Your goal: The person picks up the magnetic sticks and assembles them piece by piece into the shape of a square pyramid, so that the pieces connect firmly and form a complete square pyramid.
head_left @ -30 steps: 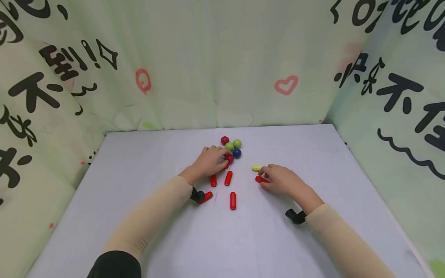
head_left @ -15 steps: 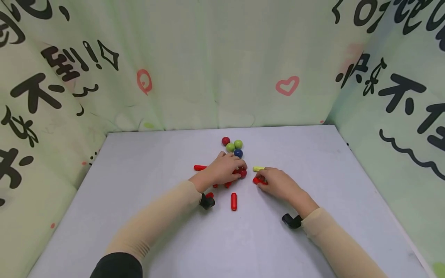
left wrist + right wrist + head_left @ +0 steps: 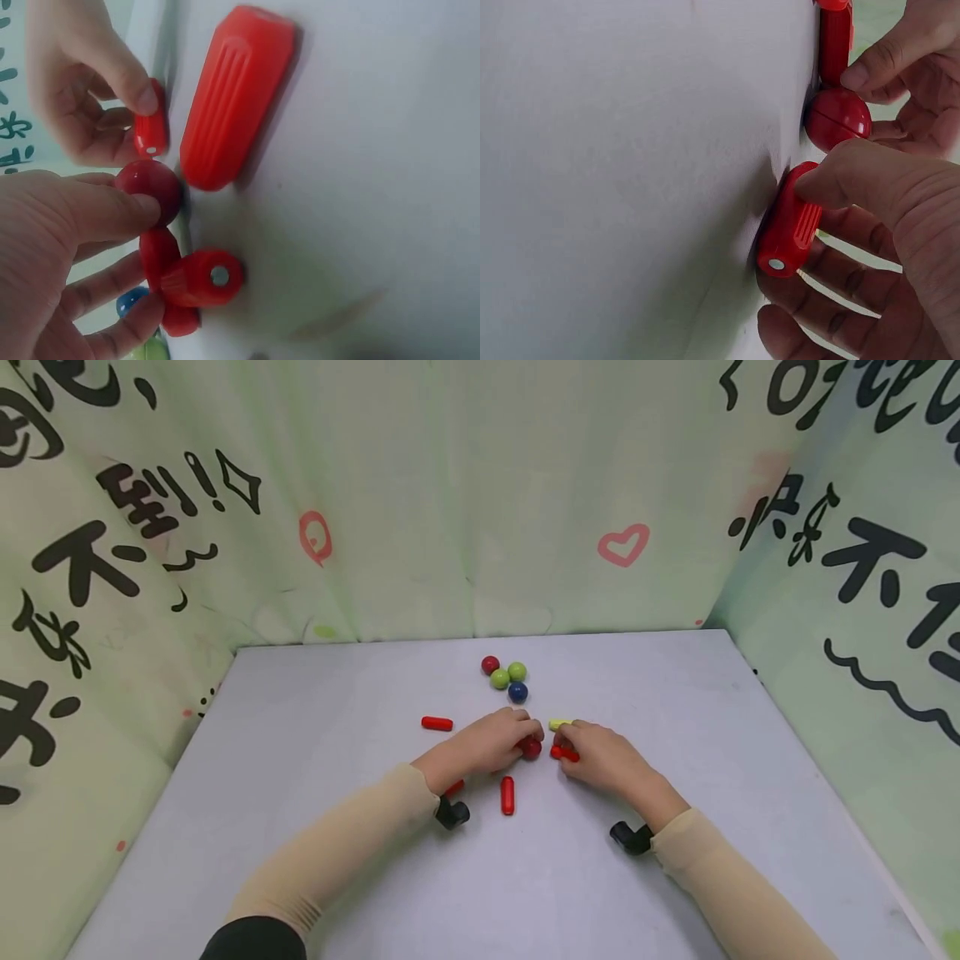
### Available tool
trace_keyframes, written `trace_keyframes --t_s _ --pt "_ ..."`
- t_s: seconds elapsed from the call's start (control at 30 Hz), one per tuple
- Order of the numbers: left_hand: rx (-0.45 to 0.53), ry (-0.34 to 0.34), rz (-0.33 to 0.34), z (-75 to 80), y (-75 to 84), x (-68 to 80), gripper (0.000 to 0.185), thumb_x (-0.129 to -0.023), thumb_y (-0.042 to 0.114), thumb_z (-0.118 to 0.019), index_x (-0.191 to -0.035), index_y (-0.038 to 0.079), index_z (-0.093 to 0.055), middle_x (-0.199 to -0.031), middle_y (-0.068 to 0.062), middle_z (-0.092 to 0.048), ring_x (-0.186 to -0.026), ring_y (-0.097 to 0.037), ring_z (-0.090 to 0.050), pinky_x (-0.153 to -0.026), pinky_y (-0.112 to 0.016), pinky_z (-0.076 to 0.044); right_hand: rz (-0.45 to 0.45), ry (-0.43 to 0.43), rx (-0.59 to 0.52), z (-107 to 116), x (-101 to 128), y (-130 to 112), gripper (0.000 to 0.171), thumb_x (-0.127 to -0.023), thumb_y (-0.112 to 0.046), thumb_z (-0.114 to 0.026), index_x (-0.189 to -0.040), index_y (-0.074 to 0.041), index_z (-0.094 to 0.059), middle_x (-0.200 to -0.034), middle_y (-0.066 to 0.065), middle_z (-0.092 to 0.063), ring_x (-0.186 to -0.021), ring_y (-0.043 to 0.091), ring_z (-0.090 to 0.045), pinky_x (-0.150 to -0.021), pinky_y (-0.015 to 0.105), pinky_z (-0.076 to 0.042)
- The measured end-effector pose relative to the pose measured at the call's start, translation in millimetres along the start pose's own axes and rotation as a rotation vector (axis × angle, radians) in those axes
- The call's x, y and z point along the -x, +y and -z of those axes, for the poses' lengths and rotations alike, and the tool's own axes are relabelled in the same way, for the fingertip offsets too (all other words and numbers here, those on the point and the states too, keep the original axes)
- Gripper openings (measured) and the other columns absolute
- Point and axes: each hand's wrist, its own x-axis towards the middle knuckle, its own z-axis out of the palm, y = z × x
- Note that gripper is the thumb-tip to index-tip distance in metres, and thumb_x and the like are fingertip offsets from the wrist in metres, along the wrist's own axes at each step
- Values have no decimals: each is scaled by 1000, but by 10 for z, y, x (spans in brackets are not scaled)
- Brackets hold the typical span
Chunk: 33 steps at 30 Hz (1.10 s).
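Observation:
My left hand (image 3: 491,743) pinches a glossy red ball (image 3: 142,184) between thumb and fingers. A red rod (image 3: 157,255) meets the ball on one side, and another red rod with a metal end (image 3: 202,279) lies against it. Facing it, my right hand (image 3: 607,760) holds a short ribbed red rod (image 3: 786,225) by thumb and fingers, a pale metal disc at its end. Ball and held rod are close together; whether they touch I cannot tell. A yellow rod (image 3: 558,724) lies beside the right fingers, partly hidden.
Farther back on the white table (image 3: 360,677) sit a red ball (image 3: 490,665), two green balls (image 3: 517,671) and a blue ball (image 3: 517,692). Loose red rods lie around: one left (image 3: 437,723), one in front (image 3: 507,796), one by the left wrist camera (image 3: 454,788).
My left hand has moved right and nearer to me with the red ball, away from the other balls, uncovering a red rod on the left. My right hand has shifted slightly left with its rod.

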Motion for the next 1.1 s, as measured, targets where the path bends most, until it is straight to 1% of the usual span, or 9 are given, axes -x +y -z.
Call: trace_keyframes --t_s 0.23,0.4,0.5,0.67,0.77,0.87,0.97,1.03,1.1 --pt "32 -30 -52 -47 103 28 32 -96 21 -74 -127 18 -65 -123 2 -65 -114 -15 -55 -97 -21 -50 -22 13 65 41 12 68 19 -90 -11 -74 -108 -9 -70 -98 6 -67 -79 19 -60 -75 38 -56" --pt "5 -42 -138 -58 173 46 18 -96 25 -75 -111 18 -67 -106 5 -63 -103 -11 -54 -88 -17 -47 -24 44 139 59 25 119 21 -89 -12 -75 -109 -8 -70 -99 8 -67 -82 23 -61 -77 42 -56" --pt "11 -29 -180 -74 175 64 11 -96 19 -75 -102 18 -66 -98 4 -60 -97 -10 -53 -84 -15 -46 34 82 152 68 37 110 27 -88 -9 -76 -115 -7 -71 -105 10 -67 -91 28 -62 -83 47 -54" --pt "62 -7 -203 -74 175 141 11 -96 14 -74 -100 17 -64 -104 3 -58 -102 -11 -52 -87 -16 -45 228 118 82 27 22 40 40 -87 -8 -78 -126 -6 -69 -125 13 -65 -111 34 -61 -95 54 -50" --pt "58 23 -132 -52 214 233 14 -95 20 -75 -101 17 -63 -104 2 -57 -102 -13 -51 -83 -18 -45 301 94 78 -18 -15 -6 39 -87 -12 -80 -124 -6 -69 -127 11 -67 -116 33 -62 -98 54 -50" --pt "54 29 32 -24 284 364 20 -94 29 -77 -99 18 -62 -93 4 -56 -89 -11 -52 -69 -18 -45 324 74 92 -40 -37 -59 29 -87 -14 -81 -116 -10 -74 -115 5 -71 -109 26 -65 -94 51 -51" --pt "66 0 195 -34 365 511 26 -92 37 -78 -95 18 -61 -78 6 -56 -69 -9 -52 -57 -19 -42 321 64 96 -38 -35 -105 21 -86 -13 -82 -107 -14 -76 -102 -2 -71 -98 19 -66 -88 45 -51" --pt "65 -4 260 -74 418 597 30 -91 40 -79 -93 17 -60 -70 6 -54 -60 -8 -50 -52 -20 -41 313 52 98 -32 -17 -126 18 -86 -13 -83 -103 -16 -77 -97 -4 -70 -93 16 -64 -86 43 -50" --pt "47 17 291 -135 461 659 30 -90 40 -80 -93 17 -60 -67 6 -53 -56 -8 -48 -50 -21 -40 294 38 105 -31 9 -130 19 -85 -14 -84 -102 -17 -77 -95 -4 -68 -90 14 -63 -86 41 -52"
